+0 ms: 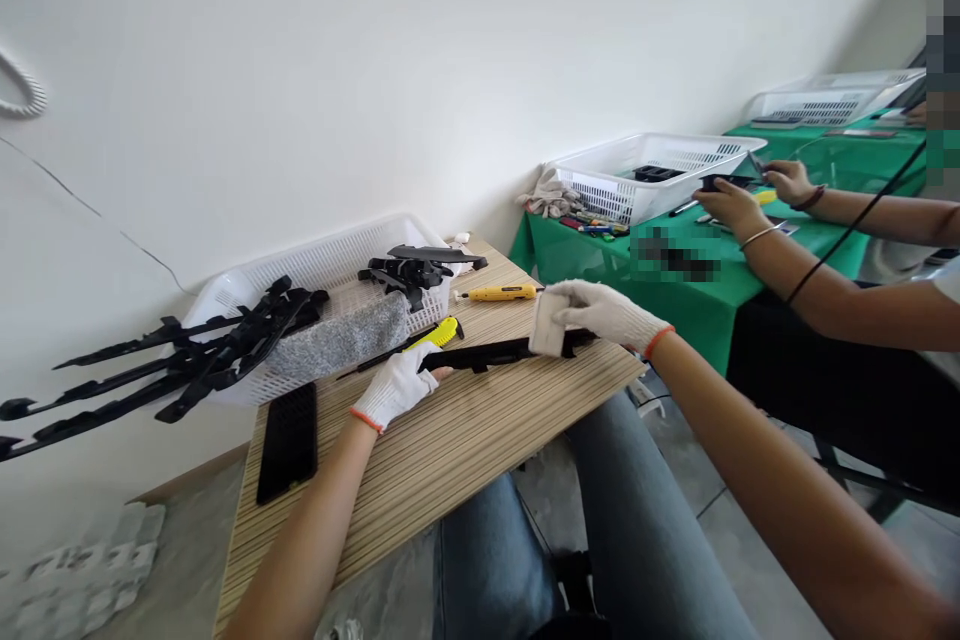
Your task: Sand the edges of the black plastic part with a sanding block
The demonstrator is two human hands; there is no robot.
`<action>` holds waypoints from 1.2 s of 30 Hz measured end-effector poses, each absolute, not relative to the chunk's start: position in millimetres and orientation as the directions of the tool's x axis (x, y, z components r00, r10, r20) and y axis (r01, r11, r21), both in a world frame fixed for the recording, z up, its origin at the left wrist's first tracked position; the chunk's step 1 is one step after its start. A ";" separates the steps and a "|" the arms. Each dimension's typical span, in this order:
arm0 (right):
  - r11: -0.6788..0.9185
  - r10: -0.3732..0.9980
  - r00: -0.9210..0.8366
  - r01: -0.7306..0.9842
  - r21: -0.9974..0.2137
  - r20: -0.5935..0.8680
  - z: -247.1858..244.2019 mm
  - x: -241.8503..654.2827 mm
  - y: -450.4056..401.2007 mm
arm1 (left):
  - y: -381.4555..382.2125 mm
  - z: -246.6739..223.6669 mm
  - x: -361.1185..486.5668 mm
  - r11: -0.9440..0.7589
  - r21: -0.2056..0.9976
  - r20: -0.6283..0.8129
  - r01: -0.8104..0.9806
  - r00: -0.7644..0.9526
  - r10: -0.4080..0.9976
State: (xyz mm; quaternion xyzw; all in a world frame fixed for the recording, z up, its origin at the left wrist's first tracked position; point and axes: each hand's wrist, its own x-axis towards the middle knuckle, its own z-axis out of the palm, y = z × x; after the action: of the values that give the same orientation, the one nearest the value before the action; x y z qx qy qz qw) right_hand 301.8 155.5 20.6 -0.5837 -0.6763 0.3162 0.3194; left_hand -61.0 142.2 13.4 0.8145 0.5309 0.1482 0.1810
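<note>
My left hand (pixel 400 384), in a white knit glove with bare fingertips showing, is closed around the left end of a long black plastic strip (pixel 487 354). The strip lies across the front of the wood-grain table, slanting up to the right. In my right hand (pixel 609 312), gloved too, is a white block-like pad (pixel 550 324), pressed against the strip near its right end. A yellow-handled cutter (pixel 444 332) lies just behind my left hand. Farther back rests a yellow pen-shaped tool (pixel 501 293).
A white basket (pixel 315 265) with several black plastic parts (pixel 255 340) and a grey fuzzy block (pixel 341 332) stands at the back left. A black phone (pixel 289 442) lies at the left edge. Rightward, a co-worker's hands (pixel 739 205) hold a dark part over a green-covered table (pixel 720 305).
</note>
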 end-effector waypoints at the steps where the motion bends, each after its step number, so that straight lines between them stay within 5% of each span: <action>1: 0.122 0.991 -0.115 0.592 -0.796 0.067 20.9 301.9 154.8 | 142.4 13.6 -60.7 -0.366 0.453 0.047 0.813 0.389 0.920; 36: 0.180 0.978 -0.208 0.818 -0.546 0.010 45.8 276.4 157.9 | 140.8 12.4 -56.5 -0.315 0.485 0.045 0.816 0.337 0.940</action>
State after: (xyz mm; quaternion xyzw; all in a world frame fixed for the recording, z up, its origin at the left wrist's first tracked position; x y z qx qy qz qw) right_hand 276.4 157.9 45.8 -0.6022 -0.7459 0.2182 0.1830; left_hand -56.5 140.8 12.4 0.7947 0.5525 0.1619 0.1924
